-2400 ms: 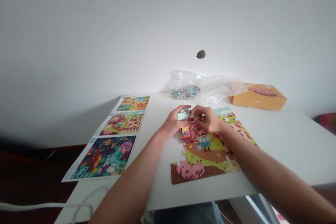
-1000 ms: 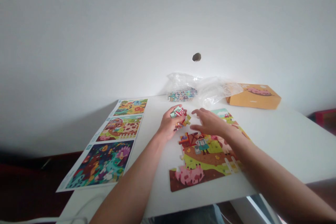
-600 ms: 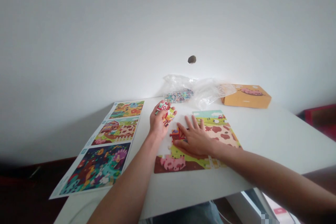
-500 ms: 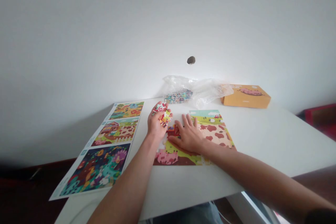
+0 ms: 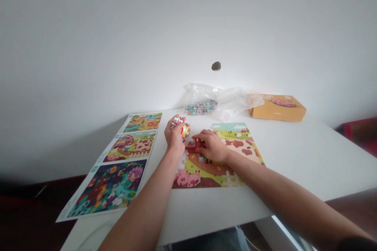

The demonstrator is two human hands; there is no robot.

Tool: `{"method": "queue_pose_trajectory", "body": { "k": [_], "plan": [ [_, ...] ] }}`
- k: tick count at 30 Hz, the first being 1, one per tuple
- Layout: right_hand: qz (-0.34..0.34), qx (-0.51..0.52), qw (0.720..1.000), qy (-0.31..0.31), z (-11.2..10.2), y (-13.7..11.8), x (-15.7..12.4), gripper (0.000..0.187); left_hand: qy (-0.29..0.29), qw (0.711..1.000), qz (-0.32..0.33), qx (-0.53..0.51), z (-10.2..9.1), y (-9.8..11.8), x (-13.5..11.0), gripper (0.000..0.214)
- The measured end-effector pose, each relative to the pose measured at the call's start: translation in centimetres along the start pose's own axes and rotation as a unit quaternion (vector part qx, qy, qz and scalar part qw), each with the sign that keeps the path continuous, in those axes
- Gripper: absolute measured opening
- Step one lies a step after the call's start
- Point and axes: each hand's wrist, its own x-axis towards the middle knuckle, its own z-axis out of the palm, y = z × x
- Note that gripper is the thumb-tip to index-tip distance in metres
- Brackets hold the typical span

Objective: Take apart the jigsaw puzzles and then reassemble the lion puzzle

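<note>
My left hand (image 5: 176,135) is closed around several loose puzzle pieces (image 5: 185,130), some with red barn parts, held just left of the puzzle. A partly joined farm jigsaw puzzle (image 5: 212,176) lies on the table, showing a pink pig, a spotted cow body, a fence and a tractor. Over its left middle, my right hand (image 5: 213,147) has its fingers bent, thumb and forefinger pinching at a red barn puzzle piece (image 5: 192,144). The palm hides part of the puzzle's centre.
A reference sheet (image 5: 114,164) with three pictures lies at the left, past the table's edge. Behind the puzzle are a clear plastic bag (image 5: 226,102) with more pieces (image 5: 201,107) and an orange box (image 5: 277,113). The wall (image 5: 147,47) rises behind.
My right hand has gone from lying flat with fingers spread on the puzzle to bent fingers at the red barn piece, uncovering the brown path. My left hand still holds its pieces.
</note>
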Motion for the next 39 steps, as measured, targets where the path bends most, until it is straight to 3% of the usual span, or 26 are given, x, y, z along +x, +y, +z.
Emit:
{"method": "queue_pose_trajectory", "body": {
  "k": [9, 13, 18, 21, 23, 31, 35, 39],
  "plan": [
    [-0.047, 0.061, 0.997, 0.000, -0.8, -0.2, -0.2, 0.037, -0.052, 0.998, -0.006, 0.024, -0.1, 0.3, -0.3, 0.048],
    [-0.040, 0.125, 0.991, 0.033, -1.0, -0.1, -0.5, 0.034, -0.072, 0.996, -0.034, 0.028, -0.7, 0.7, 0.4, 0.049],
    [-0.041, 0.251, 0.966, 0.053, -1.0, 0.4, -0.9, 0.031, -0.238, 0.955, -0.165, 0.065, -1.7, 1.3, 0.4, 0.053],
    [-0.041, 0.304, 0.949, 0.066, -1.1, 0.5, -1.1, 0.028, -0.358, 0.908, -0.197, 0.093, -1.9, 1.6, -0.3, 0.066],
    [-0.042, 0.309, 0.947, 0.074, -1.1, 0.6, -1.2, 0.030, -0.401, 0.888, -0.196, 0.108, -2.0, 1.9, -0.7, 0.069],
    [-0.045, 0.266, 0.959, 0.085, -1.6, 1.0, -1.1, 0.067, -0.385, 0.903, -0.131, 0.137, -2.1, 1.8, -0.8, 0.055],
    [-0.021, 0.253, 0.964, 0.085, -1.4, 1.4, -0.9, 0.069, -0.354, 0.919, -0.108, 0.134, -1.9, 1.7, -0.8, 0.060],
    [0.025, 0.248, 0.966, 0.061, -1.1, 1.9, -0.7, 0.060, -0.331, 0.931, -0.107, 0.112, -1.8, 1.8, -0.9, 0.066]
  ]
}}
